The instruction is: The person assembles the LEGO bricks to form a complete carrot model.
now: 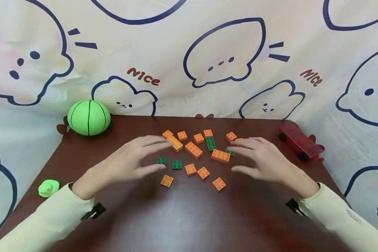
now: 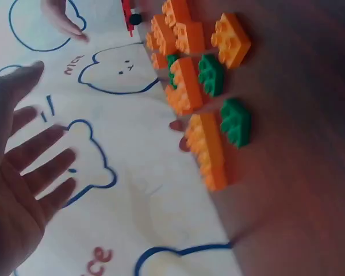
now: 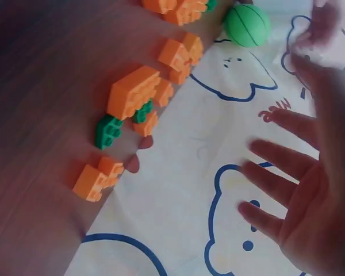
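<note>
Orange and green toy building bricks lie scattered over the middle of the dark table. My left hand (image 1: 133, 159) hovers at their left side with fingers extended, holding nothing. Nearest to it are a long yellow-orange brick (image 1: 175, 143), a green square brick (image 1: 161, 160) and an orange square brick (image 1: 167, 181). On the right side my right hand (image 1: 263, 160) is likewise held above the table, fingers spread and nothing in them. Close to its fingertips are a long orange brick (image 1: 221, 156) and a partly hidden green brick (image 1: 229, 151). Both wrist views show spread fingers and bare palms.
A green ball (image 1: 89, 117) sits at the back left corner, and a green rubber duck (image 1: 48, 188) at the left edge. At the back right stands a translucent red toy car (image 1: 301, 141). A printed cloth (image 1: 176, 52) hangs behind the dark table (image 1: 189, 220).
</note>
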The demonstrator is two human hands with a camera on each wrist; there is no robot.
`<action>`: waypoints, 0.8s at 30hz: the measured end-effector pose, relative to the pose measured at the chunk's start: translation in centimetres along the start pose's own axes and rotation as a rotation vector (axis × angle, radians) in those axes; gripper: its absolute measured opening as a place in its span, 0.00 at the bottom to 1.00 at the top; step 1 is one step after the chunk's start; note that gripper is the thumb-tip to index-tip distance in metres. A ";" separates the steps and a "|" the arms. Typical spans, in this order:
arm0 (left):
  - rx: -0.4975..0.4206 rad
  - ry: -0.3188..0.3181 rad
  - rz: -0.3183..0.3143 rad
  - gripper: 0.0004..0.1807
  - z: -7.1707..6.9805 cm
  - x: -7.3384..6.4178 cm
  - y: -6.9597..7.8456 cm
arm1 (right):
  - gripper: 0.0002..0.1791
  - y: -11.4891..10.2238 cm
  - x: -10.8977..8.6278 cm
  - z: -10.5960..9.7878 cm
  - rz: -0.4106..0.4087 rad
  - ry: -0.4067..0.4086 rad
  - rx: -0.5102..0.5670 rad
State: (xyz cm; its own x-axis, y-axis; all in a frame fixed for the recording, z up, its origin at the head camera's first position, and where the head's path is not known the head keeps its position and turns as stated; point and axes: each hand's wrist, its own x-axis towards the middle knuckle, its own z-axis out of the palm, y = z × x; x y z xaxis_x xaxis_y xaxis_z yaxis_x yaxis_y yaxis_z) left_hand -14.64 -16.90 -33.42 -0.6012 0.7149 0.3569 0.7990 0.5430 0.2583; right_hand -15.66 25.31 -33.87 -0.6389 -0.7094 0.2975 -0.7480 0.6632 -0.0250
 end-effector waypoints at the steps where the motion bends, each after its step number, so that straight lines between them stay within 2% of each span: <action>1: -0.028 -0.031 -0.035 0.32 0.4 0.1 0.0 | 0.32 0.1 0.3 0.2 0.023 0.009 0.007; 3: -0.073 -0.130 -0.118 0.29 1.6 0.2 -0.1 | 0.25 0.4 1.0 0.8 0.087 -0.017 0.022; 6: -0.143 -0.287 -0.248 0.32 3.7 0.0 -0.2 | 0.21 1.1 1.9 2.3 0.214 -0.114 0.059; 8: -0.179 -0.351 -0.308 0.36 5.1 -0.3 -0.3 | 0.22 1.5 2.5 3.5 0.286 -0.174 0.096; 11: -0.195 -0.396 -0.353 0.35 6.8 -0.7 -0.5 | 0.24 2.0 3.1 5.4 0.355 -0.215 0.124; 14: -0.175 -0.403 -0.346 0.27 7.7 -0.8 -0.4 | 0.26 2.6 3.5 7.1 0.386 -0.232 0.122; 18: -0.175 -0.380 -0.312 0.16 8.1 -0.8 0.2 | 0.28 2.7 4.1 8.6 0.405 -0.246 0.115; 21: -0.167 -0.382 -0.267 0.14 8.6 -0.7 1.5 | 0.27 2.7 4.3 9.3 0.401 -0.251 0.105; 24: -0.140 -0.390 -0.195 0.14 9.5 -0.3 3.3 | 0.25 2.8 4.2 9.5 0.406 -0.248 0.097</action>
State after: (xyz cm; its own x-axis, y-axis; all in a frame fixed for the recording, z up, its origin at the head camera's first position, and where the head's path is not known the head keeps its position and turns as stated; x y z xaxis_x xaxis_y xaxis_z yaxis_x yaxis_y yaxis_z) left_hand -11.94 -11.17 -41.20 -0.6773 0.7325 -0.0683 0.6483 0.6382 0.4151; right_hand -22.16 21.87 -41.76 -0.8976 -0.4407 0.0094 -0.4347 0.8814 -0.1847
